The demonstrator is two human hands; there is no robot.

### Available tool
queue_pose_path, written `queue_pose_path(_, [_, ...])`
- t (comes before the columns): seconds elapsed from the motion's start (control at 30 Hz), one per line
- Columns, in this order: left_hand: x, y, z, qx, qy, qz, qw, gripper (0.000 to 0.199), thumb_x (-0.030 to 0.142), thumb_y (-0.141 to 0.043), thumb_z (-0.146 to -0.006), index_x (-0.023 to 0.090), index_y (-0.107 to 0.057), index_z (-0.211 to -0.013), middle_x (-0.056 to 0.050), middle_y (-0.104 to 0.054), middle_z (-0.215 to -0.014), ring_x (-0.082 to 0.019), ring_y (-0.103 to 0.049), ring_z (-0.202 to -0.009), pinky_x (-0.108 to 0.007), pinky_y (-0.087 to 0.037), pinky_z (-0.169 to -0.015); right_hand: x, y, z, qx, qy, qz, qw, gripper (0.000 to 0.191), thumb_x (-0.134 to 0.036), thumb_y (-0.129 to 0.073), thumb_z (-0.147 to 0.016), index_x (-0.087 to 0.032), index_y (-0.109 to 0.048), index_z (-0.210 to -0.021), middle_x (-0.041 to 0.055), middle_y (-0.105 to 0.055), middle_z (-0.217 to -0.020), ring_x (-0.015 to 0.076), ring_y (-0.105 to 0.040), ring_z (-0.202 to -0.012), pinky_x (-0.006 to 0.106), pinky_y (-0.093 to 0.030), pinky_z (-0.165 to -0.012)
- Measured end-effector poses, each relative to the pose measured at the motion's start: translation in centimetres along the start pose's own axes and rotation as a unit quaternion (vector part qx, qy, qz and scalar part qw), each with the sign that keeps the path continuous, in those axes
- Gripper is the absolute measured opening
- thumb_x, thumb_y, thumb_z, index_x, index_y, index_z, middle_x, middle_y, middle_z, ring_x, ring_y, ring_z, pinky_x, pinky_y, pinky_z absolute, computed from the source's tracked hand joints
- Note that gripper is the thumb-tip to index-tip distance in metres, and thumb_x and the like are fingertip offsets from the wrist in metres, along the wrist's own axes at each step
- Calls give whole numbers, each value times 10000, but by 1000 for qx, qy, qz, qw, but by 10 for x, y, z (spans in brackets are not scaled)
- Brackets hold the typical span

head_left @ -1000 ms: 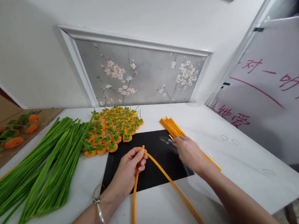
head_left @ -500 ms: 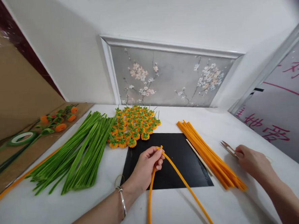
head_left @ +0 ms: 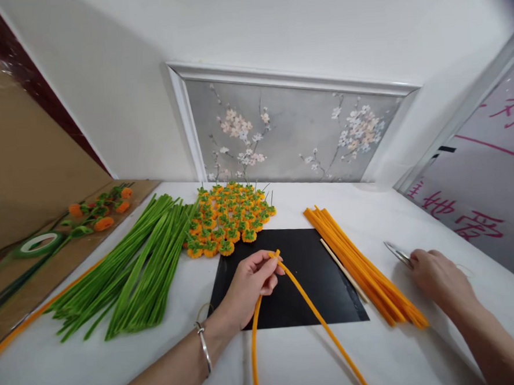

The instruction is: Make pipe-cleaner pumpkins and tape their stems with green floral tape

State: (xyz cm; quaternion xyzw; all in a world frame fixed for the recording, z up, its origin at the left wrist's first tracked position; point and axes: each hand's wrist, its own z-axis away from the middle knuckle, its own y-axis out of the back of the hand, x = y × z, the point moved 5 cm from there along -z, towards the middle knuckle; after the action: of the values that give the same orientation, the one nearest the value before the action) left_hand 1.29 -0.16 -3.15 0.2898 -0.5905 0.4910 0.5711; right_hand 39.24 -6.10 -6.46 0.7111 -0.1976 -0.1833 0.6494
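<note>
Across our white surface [head_left: 362,203], a black mat [head_left: 328,292] lies with green stems [head_left: 150,292] off its left edge, small orange flowers [head_left: 233,234] by its far left corner and an orange bundle [head_left: 361,261] along its right edge. Our left hand [head_left: 251,283] pinches crossed orange strands [head_left: 311,308] above the mat; near the surface's right edge, our right hand [head_left: 438,274] grips metal snips [head_left: 400,254].

Soft, even light greys the white wall [head_left: 282,34]; faint, blurry-edged shadows fall on the tabletop [head_left: 302,370] beside the right forearm [head_left: 487,323]. The bracelet [head_left: 204,349] glints. Wide-angle stretching warps the edges; the top right corner darkens.
</note>
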Motion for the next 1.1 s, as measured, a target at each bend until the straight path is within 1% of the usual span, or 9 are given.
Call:
queue_pose_path(0.23, [-6, 2, -3, -5, 1, 25, 1000, 211, 328, -665, -777, 134, -616, -709, -9, -577, -694, -63, -479, -557, -178, -331, -482, 11, -8, -5, -1, -14, -23, 1000, 295, -240, -401, -841, -182, -664, -961, 165, -683, -943, 308, -652, -838, 373, -463, -637])
queue_pose_path(0.37, [-6, 2, -3, 0, -8, 16, 1000, 234, 354, -640, -793, 135, -612, -714, -11, -571, -687, -69, -480, -554, -186, -334, -487, 1, 15, 1, 20, -17, -32, 999, 410, -352, -397, -872, -207, -598, -1199, 220, -595, -1212, 339, -639, -894, 433, -446, -653])
queue_pose_path(0.43, [-8, 1, -2, -1, -16, -2, 1000, 254, 374, -626, -801, 136, -609, -714, -15, -571, -694, -75, -482, -555, -195, -340, -492, -22, 40, 12, 68, 3, -75, 995, 423, -414, -398, -875, -243, -576, -1218, 184, -566, -1272, 327, -639, -868, 444, -450, -671])
queue_pose_path(0.5, [-8, -2, -2, 0, -25, -19, 1000, 269, 388, -611, -811, 138, -604, -713, -17, -573, -701, -79, -484, -558, -202, -349, -505, -61, 65, 27, 95, 75, -216, 969, 371, -421, -442, -859, -239, -611, -1135, 135, -639, -1154, 263, -648, -813, 397, -481, -720])
queue_pose_path(0.63, [-5, -14, -5, 0, -33, -43, 999, 279, 384, -580, -828, 143, -581, -687, -8, -556, -660, -80, -466, -540, -204, -334, -496, -161, 77, 64, -52, 231, -488, 840, 368, -435, -494, -860, -253, -574, -1170, 82, -646, -1147, 215, -642, -951, 327, -520, -798])
queue_pose_path(0.73, [2, -26, -9, -15, -41, -55, 998, 244, 346, -574, -823, 151, -558, -677, 20, -502, -584, -81, -433, -505, -207, -321, -476, -209, 66, 81, -126, 276, -569, 764, 374, -399, -517, -864, -203, -561, -1180, 90, -669, -1071, 204, -654, -934, 319, -536, -791])
queue_pose_path(0.83, [7, -29, -11, -16, -56, -63, 996, 231, 336, -553, -829, 156, -547, -685, 28, -481, -569, -85, -419, -498, -212, -326, -476, -223, 55, 83, -118, 293, -566, 761, 362, -387, -495, -890, -160, -577, -1160, 80, -698, -937, 198, -669, -826, 316, -546, -736])
queue_pose_path(0.97, [5, -16, 6, 29, -78, -74, 994, 307, 366, -507, -866, 168, -453, -638, 42, -435, -570, -69, -350, -474, -202, -256, -443, -223, 61, 73, -14, 324, -530, 784, 310, -334, -446, -927, -168, -608, -1132, 84, -697, -996, 197, -667, -868, 304, -541, -749])
queue_pose_path(1.1, [6, -22, 44, -21, -144, -190, 971, 346, 336, -455, -909, 168, -404, -612, 50, -378, -535, -65, -322, -484, -200, -253, -466, -256, 74, 80, 98, 487, -388, 776, 264, -219, -434, -943, -199, -635, -1114, 87, -679, -1084, 191, -631, -986, 319, -501, -865])
